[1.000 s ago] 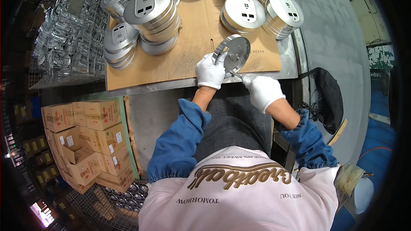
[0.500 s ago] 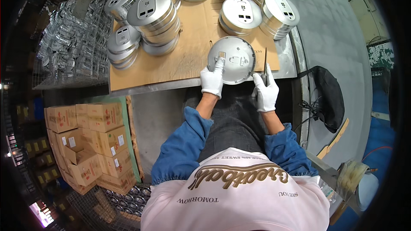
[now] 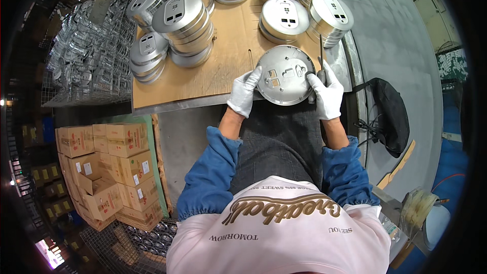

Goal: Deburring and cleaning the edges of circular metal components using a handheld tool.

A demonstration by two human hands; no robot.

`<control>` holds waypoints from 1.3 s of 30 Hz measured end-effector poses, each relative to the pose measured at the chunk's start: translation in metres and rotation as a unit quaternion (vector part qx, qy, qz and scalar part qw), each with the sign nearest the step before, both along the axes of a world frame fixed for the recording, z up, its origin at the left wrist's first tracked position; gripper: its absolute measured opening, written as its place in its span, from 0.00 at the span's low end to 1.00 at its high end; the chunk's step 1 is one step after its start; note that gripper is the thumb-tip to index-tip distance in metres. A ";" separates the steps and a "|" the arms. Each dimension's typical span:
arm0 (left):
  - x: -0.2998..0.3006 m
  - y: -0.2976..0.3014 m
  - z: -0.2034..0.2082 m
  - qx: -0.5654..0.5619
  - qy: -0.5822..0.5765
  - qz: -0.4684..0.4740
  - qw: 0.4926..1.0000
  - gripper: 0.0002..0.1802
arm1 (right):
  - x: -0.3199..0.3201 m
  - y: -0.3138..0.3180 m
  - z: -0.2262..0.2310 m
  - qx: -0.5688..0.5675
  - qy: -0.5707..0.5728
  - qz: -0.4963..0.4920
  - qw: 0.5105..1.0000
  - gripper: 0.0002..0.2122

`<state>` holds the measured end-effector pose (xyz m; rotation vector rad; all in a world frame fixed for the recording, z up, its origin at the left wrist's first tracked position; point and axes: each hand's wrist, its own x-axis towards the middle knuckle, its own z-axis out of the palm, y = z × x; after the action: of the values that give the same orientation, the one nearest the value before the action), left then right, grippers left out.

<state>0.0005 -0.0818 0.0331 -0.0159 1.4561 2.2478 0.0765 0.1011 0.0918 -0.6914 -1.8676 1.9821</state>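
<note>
A round silver metal cover is held over the near edge of the table, its hollow inner side with small cut-outs turned up. My left hand, in a white glove, grips its left rim, fingers at the edge. My right hand, also gloved, is closed round a hand tool with a thin dark blade pointing away from me; whether it is a file or a knife I cannot tell. The right thumb rests on the cover's right rim. Part of the tool's handle is hidden by the glove.
Stacks of similar round covers stand on cardboard left and right across the table. A wire basket of metal parts is at the left. Cartons are piled lower left; a black bag hangs at the right.
The cover has shifted slightly right and turned, showing more of its cut-outs. My left hand has moved from its face to its left rim. The right hand with the tool has risen slightly rightward.
</note>
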 end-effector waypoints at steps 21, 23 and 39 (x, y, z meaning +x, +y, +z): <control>0.000 0.007 -0.006 0.135 -0.094 -0.123 0.979 0.24 | -0.012 0.044 -0.035 0.376 0.060 -0.039 0.924 0.20; -0.003 0.003 -0.026 -0.054 0.025 -0.057 0.997 0.21 | -0.002 0.031 -0.011 0.283 -0.014 -0.009 0.959 0.20; 0.008 0.026 -0.028 -0.308 0.238 0.081 0.918 0.15 | 0.018 -0.001 0.016 0.585 -0.224 0.351 0.696 0.09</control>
<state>0.0084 -0.0562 0.0047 0.2349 2.4581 1.8853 0.0941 0.1003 0.1076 0.0063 -3.3917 0.3588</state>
